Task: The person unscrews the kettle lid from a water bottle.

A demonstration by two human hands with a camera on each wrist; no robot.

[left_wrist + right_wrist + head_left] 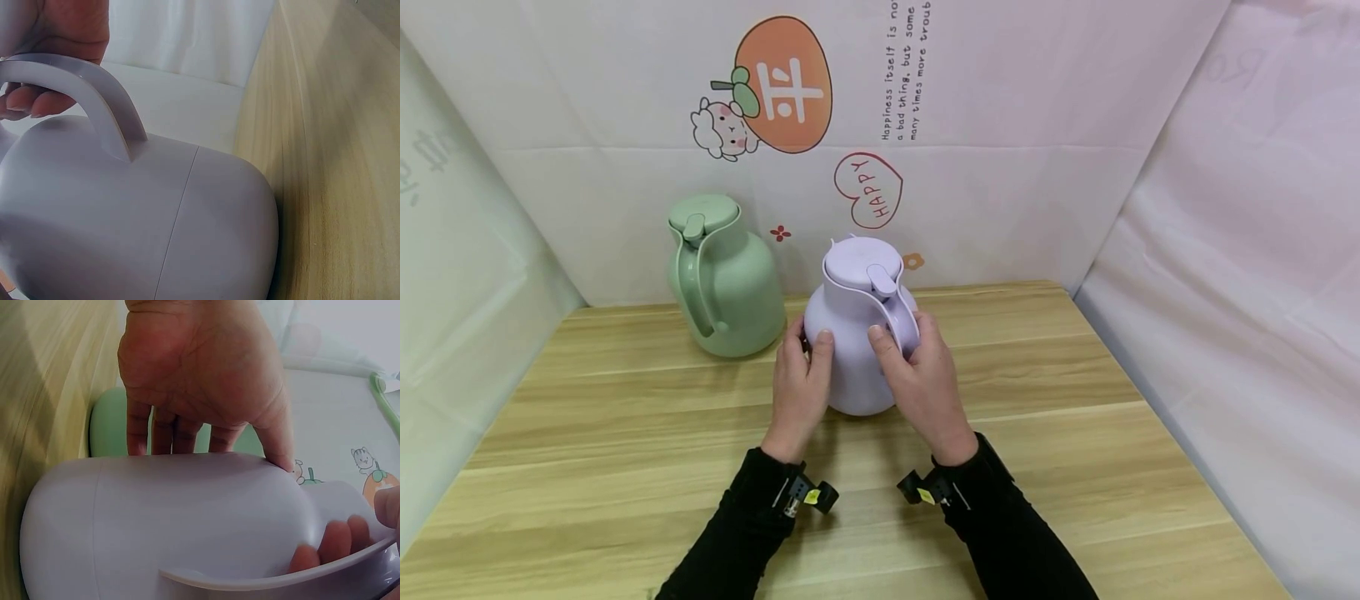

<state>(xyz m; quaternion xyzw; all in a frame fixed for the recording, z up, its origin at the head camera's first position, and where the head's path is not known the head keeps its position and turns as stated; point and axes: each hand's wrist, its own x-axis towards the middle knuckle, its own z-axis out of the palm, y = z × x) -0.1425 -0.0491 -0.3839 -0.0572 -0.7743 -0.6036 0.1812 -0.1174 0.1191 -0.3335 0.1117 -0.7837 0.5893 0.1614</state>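
A lilac vacuum jug (pixel 857 367) stands upright on the wooden table in front of me, its round lid and thumb lever on top. The handle (pixel 904 323) points to the right and towards me. My right hand (pixel 928 387) grips this handle; in the left wrist view its curled fingers (pixel 47 103) show under the grip. On the jug's other side my left hand (pixel 797 392) rests against the body. From the right wrist view, the left hand's fingers (pixel 183 434) look straight, with their tips hidden behind the jug.
Back left on the table stands a green jug (pixel 745 292) of the same shape, its handle towards the left front. A white printed cloth (pixel 1000 192) hangs behind the table's back edge, and white cloths flank both sides. Each wrist carries a small camera (pixel 827 497).
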